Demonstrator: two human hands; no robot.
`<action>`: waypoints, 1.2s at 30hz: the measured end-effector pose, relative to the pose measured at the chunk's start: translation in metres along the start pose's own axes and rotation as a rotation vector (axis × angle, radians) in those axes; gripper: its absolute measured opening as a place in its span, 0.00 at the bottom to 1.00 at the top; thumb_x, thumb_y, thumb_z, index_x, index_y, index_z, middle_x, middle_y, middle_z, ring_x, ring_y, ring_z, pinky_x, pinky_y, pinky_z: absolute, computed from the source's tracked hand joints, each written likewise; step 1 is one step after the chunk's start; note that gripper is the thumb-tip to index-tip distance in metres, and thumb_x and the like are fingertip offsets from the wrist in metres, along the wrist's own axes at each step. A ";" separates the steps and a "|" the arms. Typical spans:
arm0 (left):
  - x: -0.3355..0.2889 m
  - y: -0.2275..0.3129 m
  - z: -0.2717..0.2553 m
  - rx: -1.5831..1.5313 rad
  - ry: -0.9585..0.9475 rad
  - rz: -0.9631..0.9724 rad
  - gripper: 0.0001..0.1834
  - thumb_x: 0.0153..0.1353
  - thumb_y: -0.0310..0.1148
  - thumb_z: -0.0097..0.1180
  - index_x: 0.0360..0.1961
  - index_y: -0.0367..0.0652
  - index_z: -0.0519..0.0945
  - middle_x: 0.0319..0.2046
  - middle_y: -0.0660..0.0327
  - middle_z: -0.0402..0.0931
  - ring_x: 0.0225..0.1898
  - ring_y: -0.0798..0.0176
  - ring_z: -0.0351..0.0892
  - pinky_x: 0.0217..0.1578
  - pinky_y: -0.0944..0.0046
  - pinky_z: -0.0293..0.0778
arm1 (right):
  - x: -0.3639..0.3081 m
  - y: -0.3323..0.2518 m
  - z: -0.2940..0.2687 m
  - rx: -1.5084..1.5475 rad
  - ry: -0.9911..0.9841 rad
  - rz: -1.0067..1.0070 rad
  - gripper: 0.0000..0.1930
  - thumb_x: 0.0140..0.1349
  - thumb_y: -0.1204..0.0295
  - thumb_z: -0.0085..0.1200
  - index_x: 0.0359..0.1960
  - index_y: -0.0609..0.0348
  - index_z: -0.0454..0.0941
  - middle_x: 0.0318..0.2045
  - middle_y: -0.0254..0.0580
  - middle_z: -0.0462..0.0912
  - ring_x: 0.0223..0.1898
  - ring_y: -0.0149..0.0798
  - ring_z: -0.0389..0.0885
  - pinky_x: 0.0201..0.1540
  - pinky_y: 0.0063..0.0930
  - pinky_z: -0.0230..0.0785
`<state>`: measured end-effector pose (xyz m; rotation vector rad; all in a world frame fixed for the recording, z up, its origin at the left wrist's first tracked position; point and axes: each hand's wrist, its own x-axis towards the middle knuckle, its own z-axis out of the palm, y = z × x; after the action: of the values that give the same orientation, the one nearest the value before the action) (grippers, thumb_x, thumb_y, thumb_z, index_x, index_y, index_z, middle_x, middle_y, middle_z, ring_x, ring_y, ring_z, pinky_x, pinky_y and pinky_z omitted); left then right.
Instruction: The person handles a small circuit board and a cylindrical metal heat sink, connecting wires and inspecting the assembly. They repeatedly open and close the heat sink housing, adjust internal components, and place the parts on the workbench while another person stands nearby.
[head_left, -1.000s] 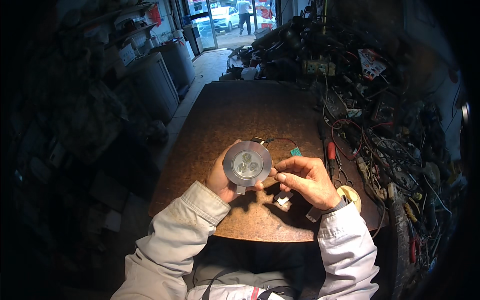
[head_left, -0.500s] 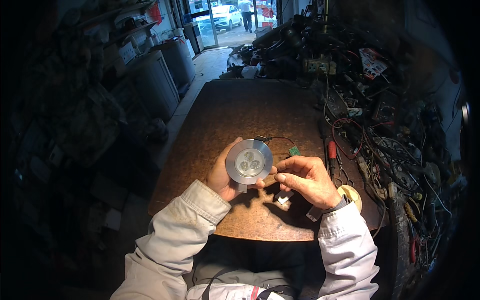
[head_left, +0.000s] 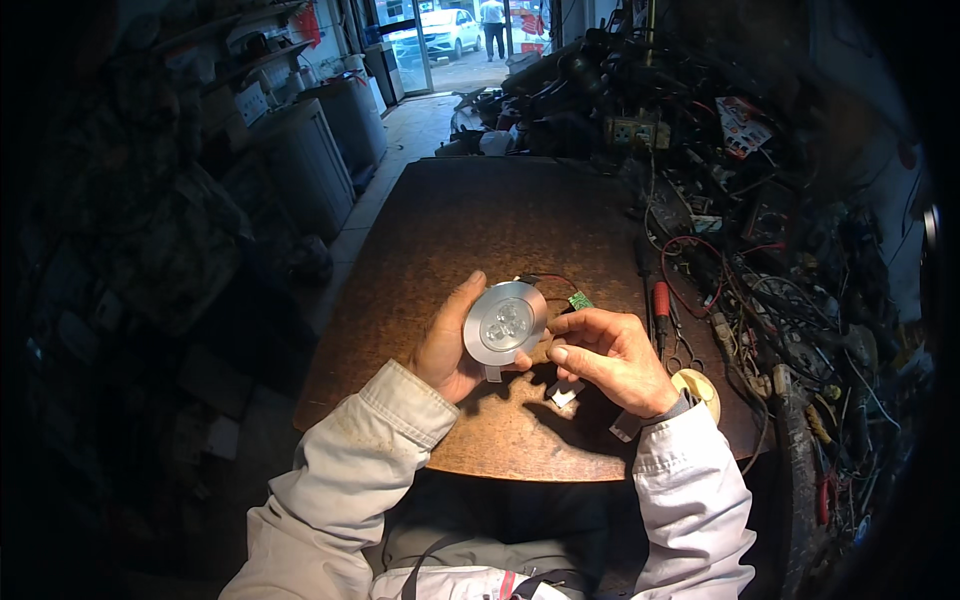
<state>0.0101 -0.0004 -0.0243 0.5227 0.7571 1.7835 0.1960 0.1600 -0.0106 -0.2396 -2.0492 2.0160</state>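
Over the near part of the desk [head_left: 450, 240], the left hand [head_left: 445, 335] has its grip closed on a round metal lamp [head_left: 507, 323], which it holds tilted, face up. Just beside the lamp, the right hand [head_left: 615, 360] is curled — whether its thumb and forefinger pinch anything cannot be told. From behind the lamp a thin red wire [head_left: 555, 277] arcs to a small green circuit board [head_left: 579, 300]; a sharp turn of the lamp could strain it — perhaps pulling it loose. Farther right lies a red-handled tool [head_left: 661, 303].
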 end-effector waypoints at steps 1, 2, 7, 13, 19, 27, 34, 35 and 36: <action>0.000 0.001 0.000 0.030 -0.036 0.000 0.31 0.82 0.54 0.43 0.63 0.33 0.77 0.51 0.47 0.85 0.46 0.48 0.91 0.43 0.50 0.92 | 0.000 -0.001 0.000 0.007 0.015 0.000 0.26 0.70 0.68 0.70 0.64 0.72 0.78 0.41 0.43 0.89 0.40 0.31 0.88 0.42 0.25 0.83; -0.002 0.002 0.000 0.061 -0.073 -0.001 0.30 0.82 0.52 0.43 0.64 0.34 0.76 0.52 0.48 0.85 0.48 0.49 0.90 0.46 0.50 0.91 | -0.001 -0.001 0.000 0.014 0.031 -0.001 0.30 0.70 0.66 0.71 0.66 0.72 0.75 0.42 0.45 0.88 0.42 0.33 0.89 0.41 0.27 0.84; -0.004 -0.006 0.005 0.308 -0.039 0.149 0.30 0.78 0.41 0.56 0.74 0.35 0.67 0.63 0.50 0.78 0.61 0.54 0.83 0.62 0.53 0.83 | 0.000 -0.001 0.007 0.052 0.073 -0.093 0.39 0.64 0.68 0.75 0.72 0.73 0.68 0.51 0.51 0.85 0.45 0.37 0.89 0.42 0.29 0.86; -0.004 -0.010 0.014 0.722 0.052 0.353 0.34 0.69 0.34 0.70 0.69 0.27 0.69 0.56 0.46 0.82 0.57 0.58 0.85 0.60 0.58 0.83 | 0.002 -0.002 0.004 0.121 0.071 -0.042 0.44 0.59 0.73 0.79 0.74 0.70 0.66 0.54 0.49 0.84 0.50 0.36 0.87 0.50 0.30 0.84; -0.008 -0.011 0.025 1.150 0.204 0.632 0.32 0.49 0.30 0.83 0.55 0.35 0.82 0.53 0.48 0.84 0.54 0.55 0.87 0.55 0.56 0.84 | 0.005 0.004 0.006 0.028 0.110 -0.144 0.48 0.57 0.67 0.82 0.74 0.73 0.65 0.52 0.52 0.84 0.49 0.39 0.88 0.48 0.33 0.87; -0.008 -0.017 0.031 1.508 0.137 0.971 0.34 0.41 0.32 0.85 0.52 0.39 0.84 0.58 0.45 0.81 0.59 0.40 0.83 0.59 0.46 0.81 | 0.006 0.010 0.009 -0.277 0.137 -0.263 0.40 0.55 0.64 0.83 0.68 0.67 0.77 0.67 0.51 0.74 0.55 0.43 0.86 0.53 0.32 0.86; -0.005 -0.020 0.034 1.512 0.048 1.022 0.35 0.45 0.36 0.87 0.55 0.40 0.84 0.65 0.42 0.74 0.63 0.41 0.83 0.58 0.49 0.85 | 0.005 0.009 0.013 -0.405 0.218 -0.381 0.33 0.56 0.64 0.79 0.60 0.68 0.82 0.48 0.46 0.84 0.49 0.37 0.87 0.48 0.30 0.84; -0.005 -0.017 0.036 1.486 0.030 0.994 0.36 0.45 0.35 0.87 0.55 0.39 0.84 0.66 0.42 0.73 0.63 0.42 0.82 0.59 0.49 0.85 | 0.004 0.007 0.012 -0.390 0.218 -0.370 0.32 0.57 0.65 0.78 0.60 0.69 0.82 0.48 0.45 0.84 0.50 0.37 0.87 0.49 0.30 0.83; -0.007 -0.013 0.037 1.460 0.014 0.967 0.36 0.45 0.34 0.87 0.56 0.39 0.83 0.67 0.42 0.73 0.64 0.42 0.82 0.60 0.49 0.84 | 0.002 0.005 0.012 -0.375 0.217 -0.360 0.31 0.58 0.65 0.77 0.60 0.69 0.82 0.48 0.45 0.84 0.50 0.37 0.87 0.50 0.30 0.83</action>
<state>0.0460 0.0050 -0.0079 2.0899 2.0175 1.7176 0.1899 0.1492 -0.0158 -0.1374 -2.1323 1.3335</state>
